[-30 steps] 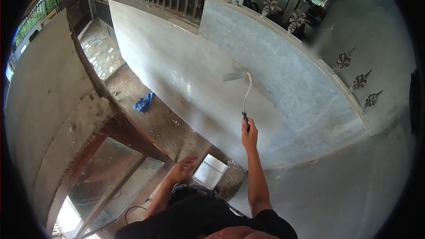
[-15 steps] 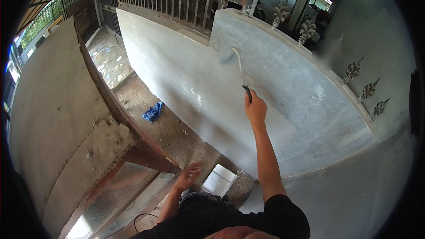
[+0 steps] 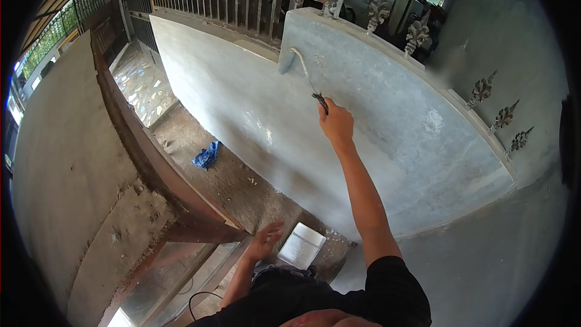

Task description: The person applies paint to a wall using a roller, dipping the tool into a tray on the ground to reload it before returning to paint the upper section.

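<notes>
My right hand (image 3: 337,124) is closed round the dark handle of a paint roller (image 3: 306,74). Its pale bent frame reaches up and left to the wall, where the roller head lies near the inner corner below the railing. The low wall (image 3: 375,121) is pale grey, whiter toward the left, with patchy marks. Down by my waist, my left hand (image 3: 265,240) hangs with fingers apart and nothing in it. Just right of it, a white paint tray (image 3: 302,246) sits on the ground.
A crumpled blue wrapper (image 3: 206,155) lies on the dirty floor strip (image 3: 242,188). At left stands a rough concrete counter (image 3: 91,163). Metal railing bars (image 3: 218,0) top the wall, and leaf-shaped metal ornaments (image 3: 417,37) stick up along its right edge.
My right hand has moved the roller up and left along the wall, toward the inner corner. My left hand stays low, and the view has shifted slightly.
</notes>
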`<state>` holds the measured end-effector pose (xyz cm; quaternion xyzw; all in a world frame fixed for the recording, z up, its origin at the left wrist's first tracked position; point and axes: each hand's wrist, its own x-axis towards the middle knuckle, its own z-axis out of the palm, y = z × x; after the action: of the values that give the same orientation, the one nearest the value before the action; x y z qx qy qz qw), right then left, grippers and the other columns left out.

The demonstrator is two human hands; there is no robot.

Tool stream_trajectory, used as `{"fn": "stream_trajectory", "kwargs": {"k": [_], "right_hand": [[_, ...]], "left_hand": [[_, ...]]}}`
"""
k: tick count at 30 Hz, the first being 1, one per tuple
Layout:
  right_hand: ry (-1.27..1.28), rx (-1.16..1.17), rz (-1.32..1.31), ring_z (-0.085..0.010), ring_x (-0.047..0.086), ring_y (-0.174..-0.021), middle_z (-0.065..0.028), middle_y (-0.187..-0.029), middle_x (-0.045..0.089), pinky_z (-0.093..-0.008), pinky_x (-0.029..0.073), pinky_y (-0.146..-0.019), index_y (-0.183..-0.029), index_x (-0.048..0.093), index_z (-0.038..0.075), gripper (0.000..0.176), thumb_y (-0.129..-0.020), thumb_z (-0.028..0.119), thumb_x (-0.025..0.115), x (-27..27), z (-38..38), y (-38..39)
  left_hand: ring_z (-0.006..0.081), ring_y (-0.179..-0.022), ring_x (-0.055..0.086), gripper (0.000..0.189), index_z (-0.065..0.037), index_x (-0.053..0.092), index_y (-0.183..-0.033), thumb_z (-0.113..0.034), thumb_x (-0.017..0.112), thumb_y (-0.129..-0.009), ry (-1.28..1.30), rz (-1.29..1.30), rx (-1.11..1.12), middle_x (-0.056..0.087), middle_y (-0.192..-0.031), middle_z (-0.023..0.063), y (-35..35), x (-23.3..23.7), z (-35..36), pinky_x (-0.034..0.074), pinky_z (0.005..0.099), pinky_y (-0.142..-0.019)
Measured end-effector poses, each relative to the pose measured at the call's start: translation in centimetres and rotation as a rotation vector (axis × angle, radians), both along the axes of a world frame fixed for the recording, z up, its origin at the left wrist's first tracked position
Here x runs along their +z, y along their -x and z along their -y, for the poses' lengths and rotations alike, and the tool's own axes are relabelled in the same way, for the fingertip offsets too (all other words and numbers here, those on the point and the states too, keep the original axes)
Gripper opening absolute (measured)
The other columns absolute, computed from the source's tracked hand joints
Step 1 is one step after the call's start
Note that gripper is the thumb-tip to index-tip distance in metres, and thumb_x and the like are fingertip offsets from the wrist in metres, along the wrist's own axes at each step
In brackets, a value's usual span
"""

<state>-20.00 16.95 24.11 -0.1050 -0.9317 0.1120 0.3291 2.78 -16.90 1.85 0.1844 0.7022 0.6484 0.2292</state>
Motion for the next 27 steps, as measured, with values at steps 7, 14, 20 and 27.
{"fn": "stream_trajectory", "kwargs": {"k": [7, 14, 20, 27], "right_hand": [[0.055, -0.049, -0.025, -0.0423, 0.077, -0.083, -0.0148, -0.087, 0.079, -0.0549, 0.059, -0.072, -0.125, 0.075, 0.019, 0.027, -0.106, 0.037, 0.071, -3.1, -4.9, -10.9], [-0.035, 0.008, -0.027, -0.0428, 0.077, -0.084, -0.0165, -0.086, 0.078, -0.0545, 0.061, -0.074, -0.127, 0.075, 0.017, 0.031, -0.107, 0.039, 0.069, 0.4, 1.1, 3.1], [0.015, -0.018, 0.007, -0.0423, 0.077, -0.084, -0.0168, -0.088, 0.079, -0.0546, 0.061, -0.075, -0.126, 0.075, 0.017, 0.031, -0.106, 0.04, 0.07, -0.9, -1.6, -2.7], [0.043, -0.116, 0.078, -0.0423, 0.077, -0.084, -0.0171, -0.088, 0.079, -0.0542, 0.058, -0.072, -0.127, 0.076, 0.02, 0.028, -0.106, 0.038, 0.071, -1.9, -5.9, -14.3]], "left_hand": [[0.03, -0.134, 0.068, 0.054, -0.005, 0.062, -0.154, -0.038, 0.067, -0.112, -0.014, 0.015, 0.063, 0.068, -0.15, 0.0166, -0.2, 0.5, 1.1, 0.052, 0.0463, -0.113], [0.0309, -0.135, 0.067, 0.052, -0.004, 0.062, -0.153, -0.036, 0.066, -0.113, -0.028, 0.013, 0.127, 0.069, -0.148, 0.0168, -1.3, 0.0, 2.9, 0.051, 0.0463, -0.114], [0.0326, -0.136, 0.067, 0.051, -0.005, 0.061, -0.153, -0.036, 0.066, -0.112, 0.01, 0.078, 0.105, 0.07, -0.147, 0.0175, -2.8, 0.3, 2.9, 0.051, 0.0464, -0.115], [0.0323, -0.134, 0.068, 0.053, -0.005, 0.062, -0.153, -0.038, 0.067, -0.112, 0.002, 0.08, 0.072, 0.07, -0.146, 0.0183, -2.3, 0.4, 2.5, 0.051, 0.0463, -0.114]]}}
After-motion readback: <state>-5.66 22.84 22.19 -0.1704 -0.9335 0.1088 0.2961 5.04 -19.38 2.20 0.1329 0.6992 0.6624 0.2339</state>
